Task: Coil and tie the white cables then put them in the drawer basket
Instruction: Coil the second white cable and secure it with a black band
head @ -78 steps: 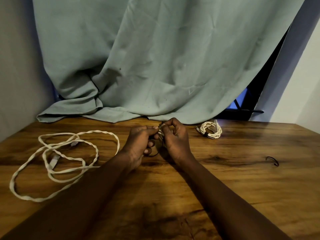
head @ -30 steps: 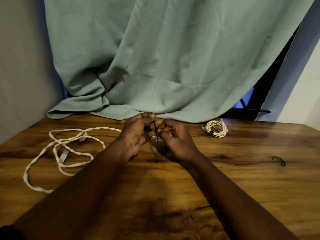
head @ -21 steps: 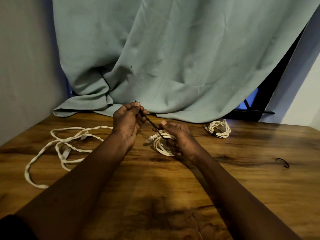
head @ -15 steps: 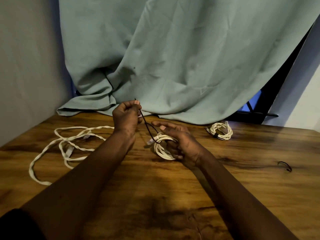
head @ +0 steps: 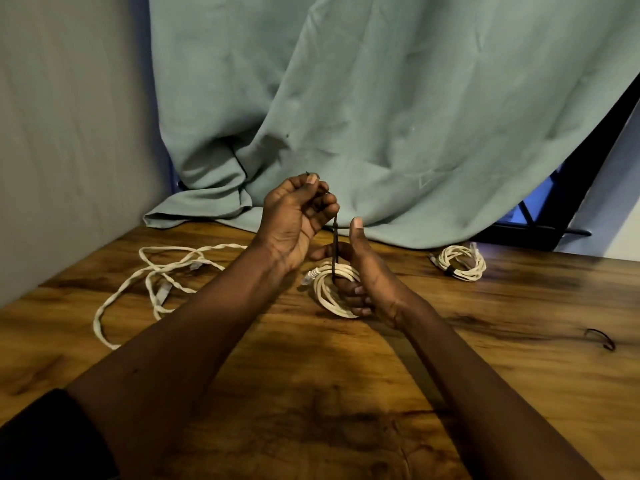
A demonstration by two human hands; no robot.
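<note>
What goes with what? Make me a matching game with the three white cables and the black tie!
Things:
1. loose cable
2. near coil
3. far coil
4. tie

Places:
A. gripped by the right hand
B. pinched by the left hand
C. sprawled on the table's left
D. lying tied beside the curtain

Pairs: 1-C, 2-A, 3-D, 4-B.

On the table, loose cable left, coil centre, tied coil behind it rightward
</note>
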